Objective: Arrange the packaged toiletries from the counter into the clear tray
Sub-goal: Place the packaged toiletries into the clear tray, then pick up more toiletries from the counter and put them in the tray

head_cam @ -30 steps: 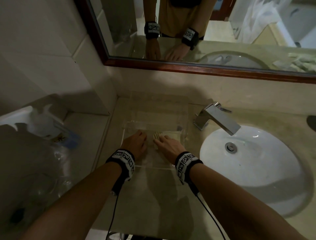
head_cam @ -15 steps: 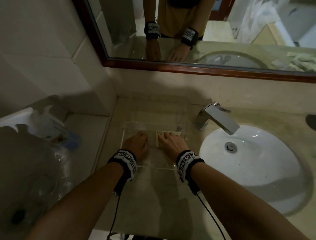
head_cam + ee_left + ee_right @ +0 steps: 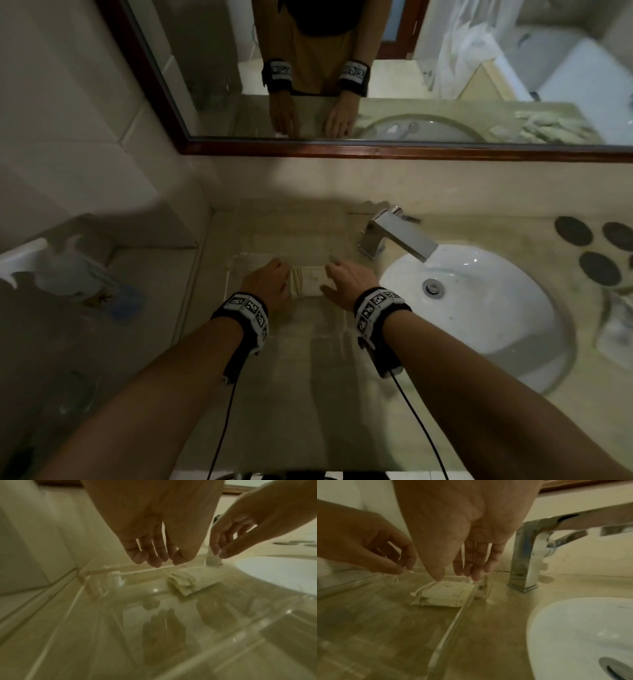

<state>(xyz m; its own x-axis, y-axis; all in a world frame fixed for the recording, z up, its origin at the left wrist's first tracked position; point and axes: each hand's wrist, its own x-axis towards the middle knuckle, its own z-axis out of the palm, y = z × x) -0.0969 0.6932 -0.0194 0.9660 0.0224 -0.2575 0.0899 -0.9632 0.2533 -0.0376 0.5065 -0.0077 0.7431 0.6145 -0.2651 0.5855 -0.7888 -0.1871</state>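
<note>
A clear tray (image 3: pixel 310 322) lies on the counter left of the sink. A small stack of cream packets (image 3: pixel 307 280) lies flat in its far right corner, also seen in the wrist views (image 3: pixel 182 585) (image 3: pixel 444 594). My left hand (image 3: pixel 265 279) hovers over the tray left of the packets, fingers (image 3: pixel 154 559) hanging loose and holding nothing. My right hand (image 3: pixel 346 278) is at the packets' right. Its straight fingers (image 3: pixel 475 572) point down at the tray's corner wall and its thumb tip touches the stack's top edge. A blurred pale item (image 3: pixel 101 583) sits in the tray's far left corner.
A chrome faucet (image 3: pixel 397 236) stands just right of the tray, beside the white basin (image 3: pixel 479 301). Dark round discs (image 3: pixel 597 246) lie on the counter at far right. A pump bottle (image 3: pixel 65 270) sits on a lower ledge at left. The mirror and wall close the back.
My right hand has come off the packets and shifted right, my left hand has shifted left. The stack now lies uncovered between them.
</note>
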